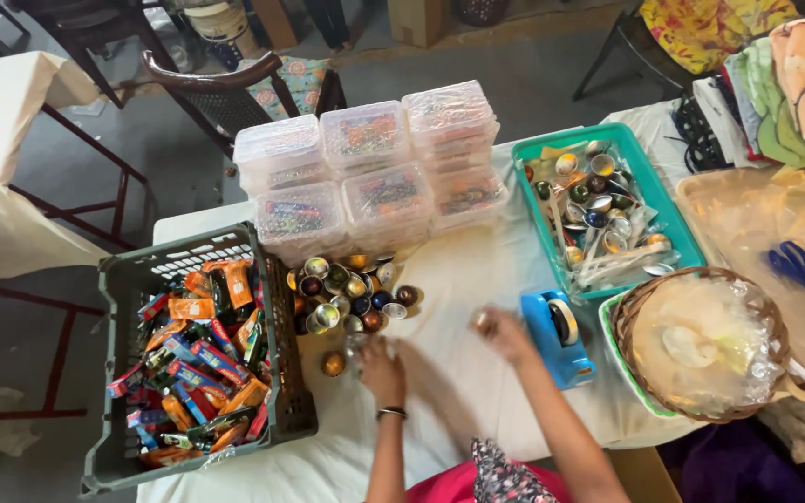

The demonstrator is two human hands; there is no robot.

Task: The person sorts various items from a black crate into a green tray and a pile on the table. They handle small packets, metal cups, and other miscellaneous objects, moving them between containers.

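My left hand (379, 368) rests on the white tablecloth beside a single round metallic piece (333, 363), just below a heap of shiny little round cups (347, 291). A black band circles that wrist. My right hand (500, 333) hovers blurred over the cloth, left of a blue tape dispenser (556, 337); its fingers are curled and something small may be pinched at its tip. Whether the left fingers grip anything I cannot tell.
A grey crate (118, 373) full of colourful wrapped packets stands at the left. Stacked clear lidded boxes (370, 168) sit behind the heap. A teal tray (677, 219) with metallic bits, a wicker basket (696, 345) lined with plastic, and blue scissors (798, 270) lie to the right.
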